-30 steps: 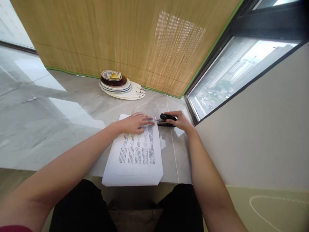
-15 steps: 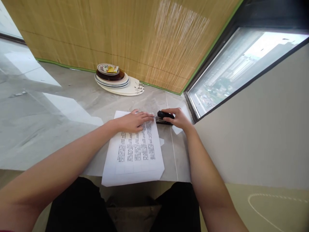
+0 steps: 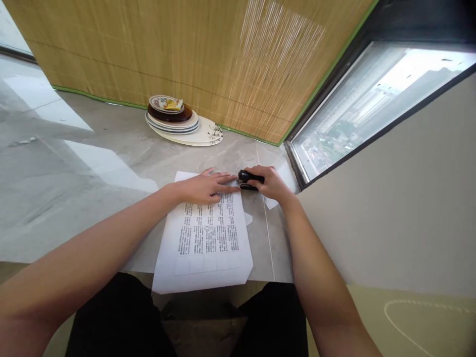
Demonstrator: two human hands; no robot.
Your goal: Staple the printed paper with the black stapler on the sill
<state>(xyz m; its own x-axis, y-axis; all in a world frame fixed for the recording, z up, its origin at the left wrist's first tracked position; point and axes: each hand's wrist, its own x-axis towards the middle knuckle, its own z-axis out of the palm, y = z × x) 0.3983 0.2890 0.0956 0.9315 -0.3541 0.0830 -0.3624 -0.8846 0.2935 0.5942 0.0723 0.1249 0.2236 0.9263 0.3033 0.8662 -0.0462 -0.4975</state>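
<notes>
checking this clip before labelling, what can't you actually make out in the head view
In the head view:
The stapler: rear half hidden under the right hand; whether its mouth bites the paper cannot be told.
The paper: print too small to read, upper part covered by the left hand.
The plates: too small to count; the yellow thing on top is unclear.

Printed sheets (image 3: 208, 238) lay before you, beside the stapler (image 3: 250, 179): dense columns of characters, too small to read.

Bright window (image 3: 372, 104) daylight — glare; edges warped.
</notes>
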